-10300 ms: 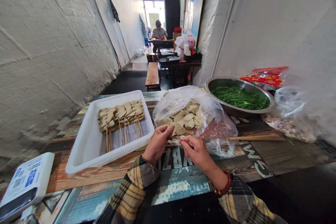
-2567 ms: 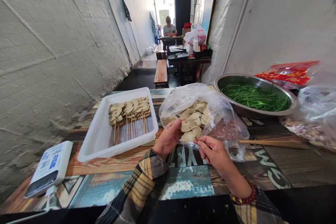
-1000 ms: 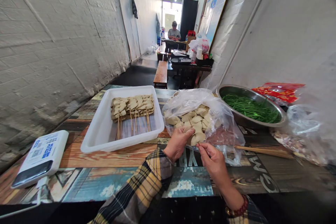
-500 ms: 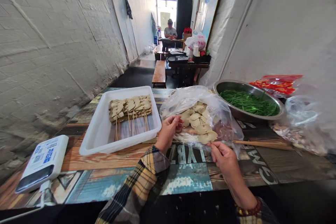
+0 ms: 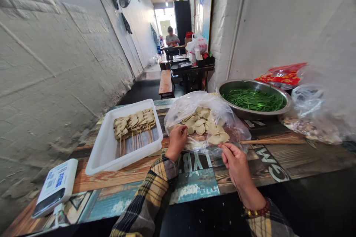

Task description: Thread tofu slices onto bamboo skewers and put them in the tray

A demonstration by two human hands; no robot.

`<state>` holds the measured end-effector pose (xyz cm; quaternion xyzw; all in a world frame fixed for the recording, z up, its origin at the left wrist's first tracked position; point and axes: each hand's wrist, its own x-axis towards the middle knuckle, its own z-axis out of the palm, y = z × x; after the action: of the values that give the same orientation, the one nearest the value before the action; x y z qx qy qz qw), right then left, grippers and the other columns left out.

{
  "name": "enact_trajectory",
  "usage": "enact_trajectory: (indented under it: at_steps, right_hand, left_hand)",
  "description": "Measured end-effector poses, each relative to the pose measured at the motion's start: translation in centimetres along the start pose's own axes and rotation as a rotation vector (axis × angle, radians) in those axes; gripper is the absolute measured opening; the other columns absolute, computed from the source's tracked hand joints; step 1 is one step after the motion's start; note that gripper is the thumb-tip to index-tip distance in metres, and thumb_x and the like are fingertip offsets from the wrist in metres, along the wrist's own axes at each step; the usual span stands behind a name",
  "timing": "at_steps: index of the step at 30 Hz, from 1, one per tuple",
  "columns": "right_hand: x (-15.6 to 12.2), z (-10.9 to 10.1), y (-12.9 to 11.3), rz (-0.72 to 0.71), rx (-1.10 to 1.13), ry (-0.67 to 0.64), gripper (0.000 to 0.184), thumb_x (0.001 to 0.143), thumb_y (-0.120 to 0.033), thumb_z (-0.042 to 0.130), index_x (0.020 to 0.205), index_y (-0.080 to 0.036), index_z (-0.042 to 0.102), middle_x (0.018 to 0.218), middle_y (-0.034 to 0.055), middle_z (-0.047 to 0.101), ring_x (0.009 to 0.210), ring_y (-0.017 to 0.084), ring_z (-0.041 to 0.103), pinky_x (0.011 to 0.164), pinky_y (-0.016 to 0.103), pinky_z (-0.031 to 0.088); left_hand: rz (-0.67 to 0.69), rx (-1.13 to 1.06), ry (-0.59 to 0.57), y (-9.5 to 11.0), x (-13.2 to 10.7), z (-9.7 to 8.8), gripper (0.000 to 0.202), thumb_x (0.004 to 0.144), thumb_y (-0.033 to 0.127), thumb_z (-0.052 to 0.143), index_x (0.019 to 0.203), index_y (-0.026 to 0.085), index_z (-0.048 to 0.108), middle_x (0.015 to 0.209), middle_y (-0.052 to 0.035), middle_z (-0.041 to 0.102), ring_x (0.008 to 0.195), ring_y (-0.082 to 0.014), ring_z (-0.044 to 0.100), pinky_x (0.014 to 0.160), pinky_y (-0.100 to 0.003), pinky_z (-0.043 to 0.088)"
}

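My right hand [image 5: 235,161] pinches a thin bamboo skewer close to its threaded end. Pale beige, flat round slices [image 5: 218,137] sit on that skewer, just beyond my fingertips. My left hand [image 5: 178,141] is at the near left edge of a clear plastic bag [image 5: 185,103], fingers curled together; what they hold, if anything, is hidden. Inside the bag's mouth lies a heap of loose slices [image 5: 200,123]. To the left, a white plastic tray [image 5: 97,161] contains rows of finished skewers [image 5: 135,124], their sticks pointing toward me.
Bare bamboo skewers [image 5: 274,139] lie right of the bag. Behind them stands a steel basin [image 5: 286,108] of green chives [image 5: 254,99], beside more plastic bags [image 5: 308,100]. A white payment device [image 5: 55,185] with a cable sits front left. Far back, a person [image 5: 172,39] sits at another table.
The view has tilted and turned slightly, shifting the whole scene. My left fingers look more curled now. My right hand keeps its pinch on the skewer.
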<state>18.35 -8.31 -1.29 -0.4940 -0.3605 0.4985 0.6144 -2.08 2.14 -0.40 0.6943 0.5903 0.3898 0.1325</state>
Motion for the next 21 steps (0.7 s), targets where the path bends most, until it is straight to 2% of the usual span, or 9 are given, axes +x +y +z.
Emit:
enact_trajectory:
  at_steps: [4, 9, 13, 17, 21]
  right_hand:
    - [0.1, -0.1, -0.1, 0.013, 0.046, -0.004, 0.033, 0.077, -0.048, 0.067, 0.081, -0.016, 0.060, 0.046, -0.0083, 0.044, 0.039, 0.006, 0.030, 0.036, 0.018, 0.020]
    - [0.2, 0.0, -0.2, 0.021, 0.053, -0.035, 0.034, 0.078, -0.048, 0.066, 0.081, -0.015, 0.062, 0.045, -0.0086, 0.043, 0.038, 0.006, 0.030, 0.036, 0.018, 0.021]
    - [0.3, 0.1, -0.1, 0.040, 0.058, -0.043, 0.036, 0.079, -0.050, 0.063, 0.081, -0.015, 0.063, 0.044, -0.0085, 0.043, 0.037, 0.006, 0.030, 0.036, 0.018, 0.020]
    - [0.4, 0.1, -0.1, 0.049, 0.077, -0.050, 0.037, 0.079, -0.051, 0.063, 0.085, -0.014, 0.064, 0.044, -0.0090, 0.043, 0.037, 0.006, 0.029, 0.036, 0.018, 0.020]
    - [0.3, 0.1, -0.2, 0.061, 0.076, -0.046, 0.037, 0.079, -0.051, 0.063, 0.085, -0.014, 0.064, 0.043, -0.0090, 0.042, 0.037, 0.006, 0.028, 0.035, 0.018, 0.019]
  left_hand:
    - [0.078, 0.163, -0.063, 1.5, 1.2, 0.8, 0.022, 0.084, 0.022, 0.054, 0.096, 0.016, 0.071, 0.091, -0.0100, 0.067, 0.084, -0.0218, 0.061, 0.079, -0.034, 0.045]
    - [0.207, 0.291, -0.143, 3.0, 3.1, 2.8, 0.030, 0.078, 0.022, 0.064, 0.106, 0.015, 0.070, 0.099, -0.0122, 0.064, 0.094, -0.0249, 0.058, 0.086, -0.036, 0.043]
    - [0.202, 0.265, -0.176, 3.3, 4.2, 3.6, 0.019, 0.081, 0.022, 0.060, 0.093, 0.016, 0.074, 0.095, -0.0108, 0.065, 0.093, -0.0233, 0.059, 0.086, -0.034, 0.043]
    - [0.153, 0.248, -0.126, 3.2, 4.6, 3.3, 0.022, 0.085, 0.019, 0.051, 0.078, 0.017, 0.073, 0.083, -0.0074, 0.068, 0.081, -0.0195, 0.061, 0.079, -0.032, 0.043]
    - [0.220, 0.232, -0.164, 3.2, 4.5, 2.7, 0.016, 0.081, 0.018, 0.056, 0.081, 0.018, 0.072, 0.092, -0.0075, 0.069, 0.087, -0.0201, 0.061, 0.083, -0.032, 0.044]
